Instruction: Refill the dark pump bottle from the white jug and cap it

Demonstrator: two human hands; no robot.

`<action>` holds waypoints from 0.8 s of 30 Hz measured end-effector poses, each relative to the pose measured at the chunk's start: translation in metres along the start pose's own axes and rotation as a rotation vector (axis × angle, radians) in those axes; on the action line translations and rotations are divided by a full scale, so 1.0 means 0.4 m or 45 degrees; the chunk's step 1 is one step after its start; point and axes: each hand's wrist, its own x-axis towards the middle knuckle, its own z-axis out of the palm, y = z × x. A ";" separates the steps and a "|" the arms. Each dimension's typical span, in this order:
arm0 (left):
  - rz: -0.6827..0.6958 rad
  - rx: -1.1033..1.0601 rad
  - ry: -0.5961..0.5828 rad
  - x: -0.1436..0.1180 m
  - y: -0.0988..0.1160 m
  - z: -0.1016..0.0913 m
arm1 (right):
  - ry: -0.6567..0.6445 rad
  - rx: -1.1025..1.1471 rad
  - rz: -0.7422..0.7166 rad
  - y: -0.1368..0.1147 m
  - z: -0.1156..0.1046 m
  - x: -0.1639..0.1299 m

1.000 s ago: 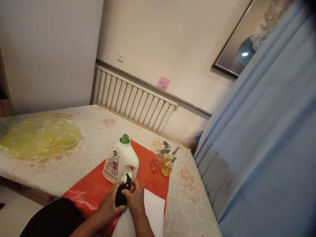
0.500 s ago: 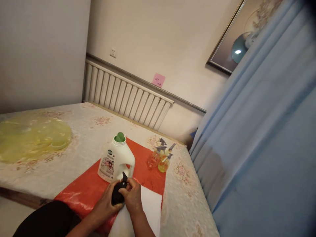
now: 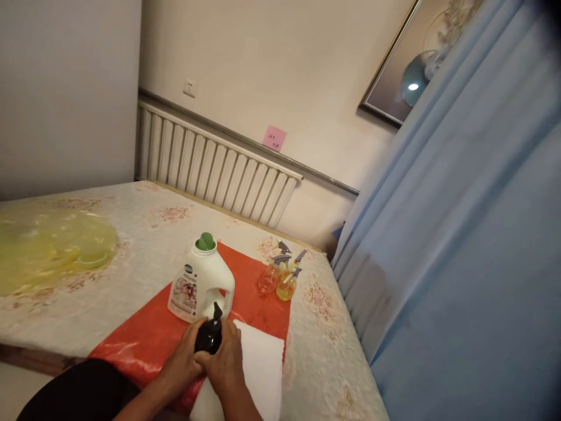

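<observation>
A black pump bottle (image 3: 207, 337) is upright between my two hands, its pump head (image 3: 217, 311) pointing up. Around its left side wrap the fingers of my left hand (image 3: 184, 352). My right hand (image 3: 227, 354) grips it from the right, thumb across the front. Just behind stands a white detergent jug (image 3: 202, 280) with a green cap (image 3: 205, 241) and a flowered label. A white cloth (image 3: 263, 365) lies under and to the right of my hands. The bottle's base is hidden by my fingers.
Several small spray bottles (image 3: 286, 286), with pink and yellow liquid, stand on the red sheet (image 3: 135, 333) at the back right. A clear yellow plastic thing (image 3: 52, 245) lies at left on the flowered cover (image 3: 149, 234). A blue curtain (image 3: 456, 234) hangs at right.
My right hand has moved from the neck of the pump bottle down to its side. The view has shifted slightly; the jug and spray bottles stay put.
</observation>
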 end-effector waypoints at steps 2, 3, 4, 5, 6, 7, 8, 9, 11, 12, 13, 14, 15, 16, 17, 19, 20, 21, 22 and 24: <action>-0.015 -0.017 -0.015 -0.001 -0.005 -0.001 | -0.069 0.031 0.006 0.004 0.001 -0.004; -0.009 -0.019 -0.024 -0.002 -0.009 -0.001 | -0.088 0.044 0.005 0.006 0.002 -0.004; 0.005 -0.015 -0.032 -0.002 -0.013 -0.003 | -0.100 0.051 0.004 0.008 0.002 -0.003; 0.019 -0.009 -0.039 -0.002 -0.017 -0.004 | -0.116 0.051 0.002 0.010 0.001 -0.001; 0.030 -0.003 -0.048 -0.003 -0.020 -0.005 | -0.131 0.048 0.000 0.011 0.001 0.001; 0.033 -0.001 -0.056 -0.003 -0.023 -0.007 | -0.145 0.042 -0.001 0.012 0.001 0.002; 0.031 -0.001 -0.062 -0.004 -0.024 -0.009 | -0.156 0.038 0.001 0.013 0.001 0.003; 0.027 -0.004 -0.065 -0.005 -0.022 -0.011 | -0.162 0.035 0.006 0.014 0.003 0.004; 0.034 -0.001 -0.062 -0.007 -0.014 -0.015 | -0.155 0.033 0.008 0.018 0.007 0.005; 0.045 0.011 -0.057 -0.009 -0.006 -0.017 | -0.143 0.031 0.005 0.021 0.010 0.005; 0.059 0.032 -0.051 -0.011 0.002 -0.018 | -0.128 0.027 -0.002 0.024 0.013 0.006; 0.072 0.061 -0.040 -0.014 0.011 -0.019 | -0.110 0.024 -0.006 0.027 0.015 0.007; 0.079 0.100 -0.015 -0.018 0.020 -0.019 | -0.091 0.025 -0.004 0.030 0.015 0.010; 0.077 0.147 0.027 -0.023 0.027 -0.019 | -0.075 0.035 0.009 0.033 0.015 0.013; 0.067 0.199 0.089 -0.029 0.033 -0.017 | -0.061 0.059 0.036 0.036 0.012 0.017; 0.043 0.298 0.259 -0.045 0.038 -0.011 | -0.048 0.155 0.115 0.039 0.002 0.027; 0.042 0.329 0.340 -0.055 0.037 -0.008 | -0.045 0.217 0.165 0.040 -0.005 0.032; 0.054 0.341 0.396 -0.064 0.035 -0.005 | -0.040 0.279 0.213 0.041 -0.013 0.037; 0.080 0.343 0.420 -0.074 0.032 -0.003 | -0.032 0.335 0.255 0.042 -0.021 0.042; 0.147 0.355 0.388 -0.093 0.029 0.001 | -0.006 0.425 0.318 0.045 -0.039 0.051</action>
